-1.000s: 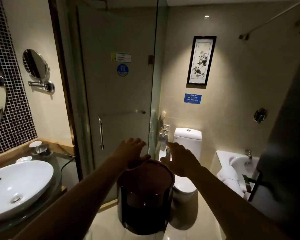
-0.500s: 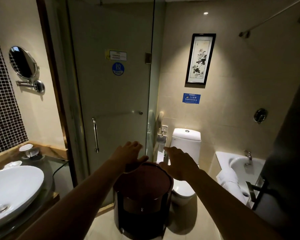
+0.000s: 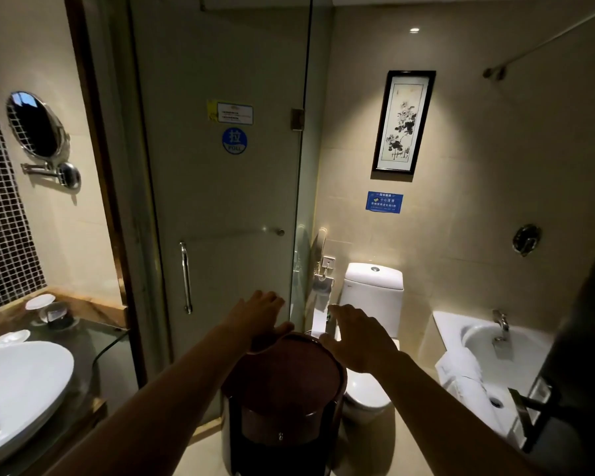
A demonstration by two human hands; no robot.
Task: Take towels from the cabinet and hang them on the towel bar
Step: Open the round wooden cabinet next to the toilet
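Observation:
A small round dark wooden cabinet (image 3: pixel 282 400) stands on the floor in front of me, with a small knob on its front. My left hand (image 3: pixel 260 319) hovers over the cabinet top's far left edge, fingers spread, holding nothing. My right hand (image 3: pixel 356 334) is stretched out over the top's far right edge, also empty with fingers apart. A thin horizontal bar (image 3: pixel 234 232) crosses the glass shower door (image 3: pixel 220 187) at mid height. A white towel (image 3: pixel 461 372) lies draped over the bathtub rim at the right.
A white basin (image 3: pixel 18 383) sits on a glass counter at the left, with cups behind it. A toilet (image 3: pixel 373 290) stands behind the cabinet, and a bathtub (image 3: pixel 488 341) is at the right. A dark door edge with its handle (image 3: pixel 529 403) fills the far right.
The view has drifted slightly to the right and closer. Both hands stay stretched out over the cabinet top, almost where they were.

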